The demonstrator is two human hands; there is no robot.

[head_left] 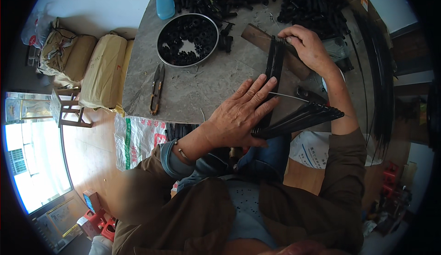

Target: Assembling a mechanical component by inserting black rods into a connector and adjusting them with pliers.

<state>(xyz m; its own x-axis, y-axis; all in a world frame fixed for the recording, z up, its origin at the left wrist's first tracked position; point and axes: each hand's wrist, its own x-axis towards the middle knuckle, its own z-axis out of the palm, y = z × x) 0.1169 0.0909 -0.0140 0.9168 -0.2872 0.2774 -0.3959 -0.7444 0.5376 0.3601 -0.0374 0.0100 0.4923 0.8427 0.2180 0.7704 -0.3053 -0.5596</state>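
My left hand (243, 110) lies flat with fingers stretched out over a bundle of thin black rods (275, 62) near the table's front edge. Beside its thumb, a second group of black rods (298, 117) fans out to the right, over the edge. At the far end of the bundle, my right hand (305, 48) is closed, thumb and fingers pinched around the rod tips. A wooden block (294, 64) lies slantwise by the bundle, partly hidden by it. A thin pale rod (289, 97) points right from my left fingers.
A round metal bowl (161, 48) of small black rings stands left on the grey table (183, 89), near scissors (156, 89) and a light-blue container (165, 2). Black tubular parts (312, 6) are heaped at the back. Long black rods (379, 80) lie along the right edge.
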